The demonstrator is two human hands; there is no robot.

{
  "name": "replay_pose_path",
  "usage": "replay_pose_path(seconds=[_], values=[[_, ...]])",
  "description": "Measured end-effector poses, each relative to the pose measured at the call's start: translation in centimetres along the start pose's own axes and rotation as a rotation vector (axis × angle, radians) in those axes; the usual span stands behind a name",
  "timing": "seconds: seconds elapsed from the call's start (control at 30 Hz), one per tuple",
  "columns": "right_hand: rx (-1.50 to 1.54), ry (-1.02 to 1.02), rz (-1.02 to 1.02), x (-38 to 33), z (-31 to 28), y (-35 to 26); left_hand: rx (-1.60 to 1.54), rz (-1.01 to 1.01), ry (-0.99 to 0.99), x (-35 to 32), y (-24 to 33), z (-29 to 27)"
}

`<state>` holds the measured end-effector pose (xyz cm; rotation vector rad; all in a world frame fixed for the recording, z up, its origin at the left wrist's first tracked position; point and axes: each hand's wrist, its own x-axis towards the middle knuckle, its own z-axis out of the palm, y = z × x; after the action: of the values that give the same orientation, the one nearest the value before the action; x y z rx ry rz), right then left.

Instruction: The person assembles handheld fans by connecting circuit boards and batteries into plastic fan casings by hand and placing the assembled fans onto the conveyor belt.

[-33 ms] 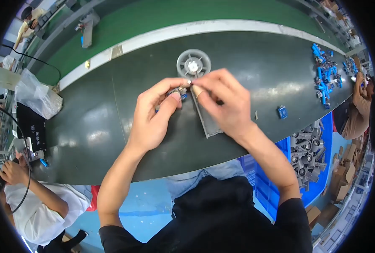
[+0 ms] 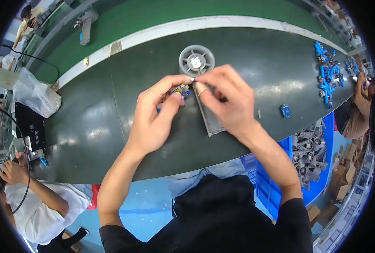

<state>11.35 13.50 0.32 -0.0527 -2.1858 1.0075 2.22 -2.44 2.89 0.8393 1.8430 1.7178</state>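
Note:
Both hands meet over the middle of the dark table. My left hand pinches a small blue and metal part between thumb and fingers. My right hand comes in from the right, and its thumb, wrapped in tape, and forefinger close on the same part's right end. A flat grey plastic strip lies under my right hand and sticks out toward me. Just beyond the fingertips, a round grey fan wheel lies flat on the table.
Several blue parts are heaped at the table's right end, with one lying apart. A blue crate of grey parts stands at my right. A clear bag sits far left. Other people work at lower left and right.

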Motion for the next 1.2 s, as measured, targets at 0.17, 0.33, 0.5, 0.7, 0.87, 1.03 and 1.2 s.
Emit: replay_pose_path(seconds=[0.17,0.33,0.5,0.7,0.87,1.03,1.2], values=[[-0.072,-0.012,-0.024,-0.2,-0.3,0.7,0.111,0.1,0.106,-0.3,-1.8,1.5],[-0.123,-0.024,-0.081,-0.5,-0.3,0.9,0.341,0.303,0.175,-0.5,-2.7,1.6],[-0.156,0.01,-0.126,-0.3,-0.1,0.8,0.446,0.378,0.174,-0.5,-2.2,1.4],[-0.151,0.024,-0.116,-0.3,0.1,0.8,0.475,0.46,0.185,-0.3,-2.4,1.4],[-0.156,0.024,-0.127,-0.4,0.1,0.8,0.527,0.469,0.204,-0.4,-2.4,1.5],[-0.157,0.021,-0.134,-0.3,0.1,0.8,0.539,0.499,0.204,-0.4,-2.3,1.4],[-0.114,-0.005,-0.116,-0.3,-0.3,1.2,0.541,0.515,0.149,-0.1,-2.2,1.2]])
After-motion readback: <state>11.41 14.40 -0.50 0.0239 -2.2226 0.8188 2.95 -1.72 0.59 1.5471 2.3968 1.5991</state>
